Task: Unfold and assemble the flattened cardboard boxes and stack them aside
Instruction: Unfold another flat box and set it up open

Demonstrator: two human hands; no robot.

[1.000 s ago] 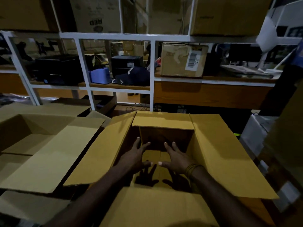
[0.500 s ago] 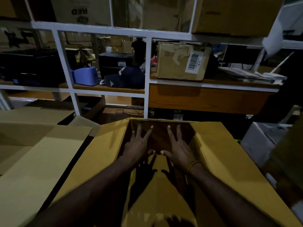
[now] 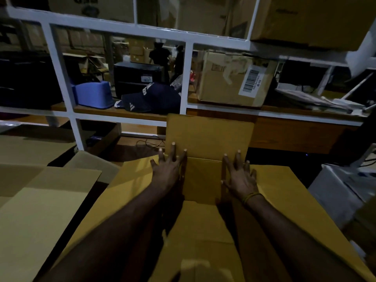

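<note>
Centrally, left hand (image 3: 169, 171) and right hand (image 3: 240, 177) flat, fingers spread, pressing cardboard box (image 3: 284, 200) side flaps. Far flap (image 3: 209, 135) upright at frame centre.

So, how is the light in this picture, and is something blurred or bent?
Head view: dim overall; the cardboard box catches the most light, both forearms lie in shadow. The white shelf frame bows from the wide lens. The right edge is smeared; the left hand and right hand stay fairly sharp.
</note>
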